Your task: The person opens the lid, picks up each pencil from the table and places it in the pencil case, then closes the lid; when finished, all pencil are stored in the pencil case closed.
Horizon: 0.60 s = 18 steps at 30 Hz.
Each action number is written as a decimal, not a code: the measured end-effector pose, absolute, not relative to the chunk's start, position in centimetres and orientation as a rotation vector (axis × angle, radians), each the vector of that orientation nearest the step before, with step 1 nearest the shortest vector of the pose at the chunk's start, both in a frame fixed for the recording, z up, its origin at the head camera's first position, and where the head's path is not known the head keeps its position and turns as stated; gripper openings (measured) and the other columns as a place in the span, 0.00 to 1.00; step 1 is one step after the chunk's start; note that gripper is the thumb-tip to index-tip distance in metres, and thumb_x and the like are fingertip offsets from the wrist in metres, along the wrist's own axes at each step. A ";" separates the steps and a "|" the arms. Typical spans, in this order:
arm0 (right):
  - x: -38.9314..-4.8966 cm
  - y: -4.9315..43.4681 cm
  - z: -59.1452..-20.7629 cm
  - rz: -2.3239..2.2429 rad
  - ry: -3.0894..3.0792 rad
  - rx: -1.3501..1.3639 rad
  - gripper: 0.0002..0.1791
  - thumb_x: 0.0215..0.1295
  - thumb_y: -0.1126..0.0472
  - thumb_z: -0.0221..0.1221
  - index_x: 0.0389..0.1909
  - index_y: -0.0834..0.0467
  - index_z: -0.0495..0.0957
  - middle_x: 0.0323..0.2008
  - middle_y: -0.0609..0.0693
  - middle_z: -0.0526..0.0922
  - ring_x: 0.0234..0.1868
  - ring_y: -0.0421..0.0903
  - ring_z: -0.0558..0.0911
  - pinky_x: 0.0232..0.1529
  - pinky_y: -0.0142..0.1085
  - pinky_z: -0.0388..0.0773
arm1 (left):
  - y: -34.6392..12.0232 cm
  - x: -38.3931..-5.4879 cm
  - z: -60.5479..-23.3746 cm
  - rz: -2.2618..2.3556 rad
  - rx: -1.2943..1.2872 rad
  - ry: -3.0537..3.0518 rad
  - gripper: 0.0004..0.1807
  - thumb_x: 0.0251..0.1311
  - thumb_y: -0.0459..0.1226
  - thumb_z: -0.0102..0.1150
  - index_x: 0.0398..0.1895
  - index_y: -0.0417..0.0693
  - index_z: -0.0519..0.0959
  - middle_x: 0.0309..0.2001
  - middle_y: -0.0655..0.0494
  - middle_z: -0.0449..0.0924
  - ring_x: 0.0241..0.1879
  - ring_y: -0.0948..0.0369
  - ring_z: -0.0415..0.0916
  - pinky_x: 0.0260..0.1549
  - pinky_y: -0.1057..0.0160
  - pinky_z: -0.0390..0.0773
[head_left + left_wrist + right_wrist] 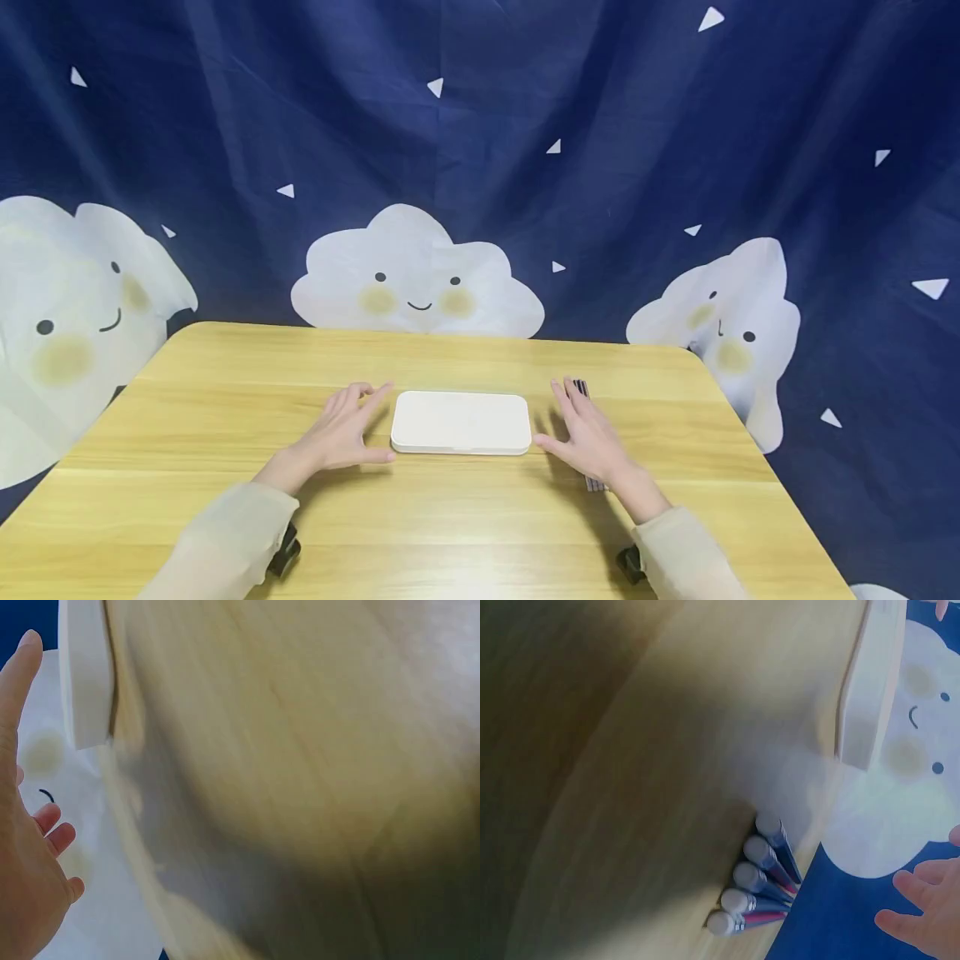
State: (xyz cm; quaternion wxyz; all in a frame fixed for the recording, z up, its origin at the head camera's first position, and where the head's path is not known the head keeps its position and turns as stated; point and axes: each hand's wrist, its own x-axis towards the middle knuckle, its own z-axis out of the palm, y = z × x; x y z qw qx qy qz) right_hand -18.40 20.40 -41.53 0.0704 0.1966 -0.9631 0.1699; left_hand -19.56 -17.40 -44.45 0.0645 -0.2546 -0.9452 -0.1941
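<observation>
On the light-yellow wood-grain table (465, 517), a flat white rectangular box with rounded corners (461, 422) lies face up, long sides running left-right, top looks plain. Left of the box: left hand (337, 433), thumb and index spread toward its left end, other fingers loosely bent, holding nothing. Fingertips just beside the box; contact can't be confirmed from head view. Right of the box: right hand (588, 437), fingers extended and thumb pointing at the right end, also gripping nothing. Thumb tip very near that end, touch unclear. Further right of the box, partly hidden under the right hand in head view: five slim dark-and-reddish pen-like sticks with pale round ends (750, 875), lying side by side on the wood; right wrist view shows them fanned slightly. Nearer the wearer than the box, each forearm has a pale beige sleeve (232, 529) with a black wrist-worn device (283, 552) at the cuff. Behind the box, past the table edge: navy fabric curtain (487, 167) printed with smiling white clouds (416, 250) and small white triangles (711, 18).
</observation>
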 end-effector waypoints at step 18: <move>-17.8 15.9 -42.2 0.529 -2.985 0.863 0.46 0.54 0.39 0.58 0.68 0.60 0.54 0.65 0.66 0.56 0.62 0.65 0.61 0.60 0.58 0.56 | -16.6 -21.3 -45.8 -0.644 -0.716 -2.938 0.57 0.28 0.63 0.68 0.66 0.50 0.60 0.52 0.42 0.61 0.53 0.46 0.60 0.51 0.40 0.53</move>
